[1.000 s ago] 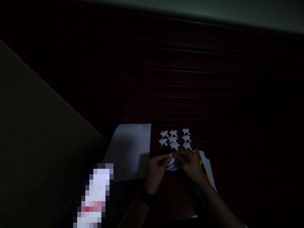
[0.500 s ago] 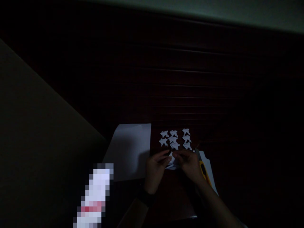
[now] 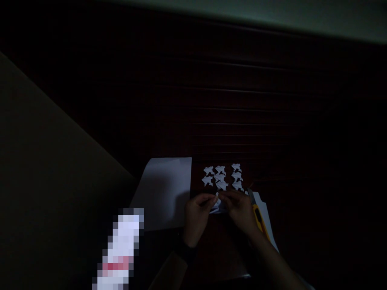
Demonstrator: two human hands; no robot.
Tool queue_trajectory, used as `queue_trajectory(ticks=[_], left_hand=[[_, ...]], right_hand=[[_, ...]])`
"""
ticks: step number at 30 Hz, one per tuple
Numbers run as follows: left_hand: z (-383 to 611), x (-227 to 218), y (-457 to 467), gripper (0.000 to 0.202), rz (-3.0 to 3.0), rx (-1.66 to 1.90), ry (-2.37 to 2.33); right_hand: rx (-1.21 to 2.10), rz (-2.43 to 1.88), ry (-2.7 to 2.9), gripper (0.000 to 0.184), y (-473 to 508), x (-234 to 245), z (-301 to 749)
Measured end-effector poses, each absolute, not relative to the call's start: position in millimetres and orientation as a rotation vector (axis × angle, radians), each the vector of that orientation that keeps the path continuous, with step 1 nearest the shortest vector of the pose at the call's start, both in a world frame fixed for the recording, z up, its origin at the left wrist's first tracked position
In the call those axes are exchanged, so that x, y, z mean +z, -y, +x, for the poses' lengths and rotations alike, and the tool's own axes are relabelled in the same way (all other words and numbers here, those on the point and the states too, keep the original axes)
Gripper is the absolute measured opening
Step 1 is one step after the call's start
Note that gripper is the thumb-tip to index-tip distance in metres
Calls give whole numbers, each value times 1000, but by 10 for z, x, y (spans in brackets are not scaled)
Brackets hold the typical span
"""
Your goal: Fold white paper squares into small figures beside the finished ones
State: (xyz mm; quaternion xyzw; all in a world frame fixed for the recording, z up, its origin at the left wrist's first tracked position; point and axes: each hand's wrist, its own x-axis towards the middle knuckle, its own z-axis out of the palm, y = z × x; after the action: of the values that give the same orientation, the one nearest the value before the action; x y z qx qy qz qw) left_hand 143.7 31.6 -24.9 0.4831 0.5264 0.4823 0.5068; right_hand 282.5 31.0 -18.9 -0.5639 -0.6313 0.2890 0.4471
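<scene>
A partly folded piece of white paper (image 3: 218,208) is pinched between my two hands, low in the middle of the view. My left hand (image 3: 198,213), with a dark band on its wrist, grips its left side by thumb and fingers. From the right, my right hand (image 3: 241,207) closes on its upper edge, and the fingertips of both hands nearly meet there. Just beyond them, several small folded paper figures (image 3: 220,177) lie in columns on the dark table. My fingers hide part of the paper.
Left of my hands lies a large white sheet (image 3: 165,189). On the right, a yellow utility knife (image 3: 260,219) rests on white paper (image 3: 267,217) beside my right forearm. A pixelated pale object (image 3: 119,245) stands at lower left. Dark slatted panelling (image 3: 242,90) rises behind.
My fingertips have drawn slightly closer together at the top of the folded paper, and less of it shows between them. The paper figures, sheet and knife stay in place.
</scene>
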Motion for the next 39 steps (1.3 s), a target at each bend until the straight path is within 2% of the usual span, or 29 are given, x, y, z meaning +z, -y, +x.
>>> queue_trajectory(ticks=[39], left_hand=[[1351, -207, -330, 26, 1081, 1133, -1265]], right_hand=[[712, -1385, 1601, 18, -289, -110, 2775]])
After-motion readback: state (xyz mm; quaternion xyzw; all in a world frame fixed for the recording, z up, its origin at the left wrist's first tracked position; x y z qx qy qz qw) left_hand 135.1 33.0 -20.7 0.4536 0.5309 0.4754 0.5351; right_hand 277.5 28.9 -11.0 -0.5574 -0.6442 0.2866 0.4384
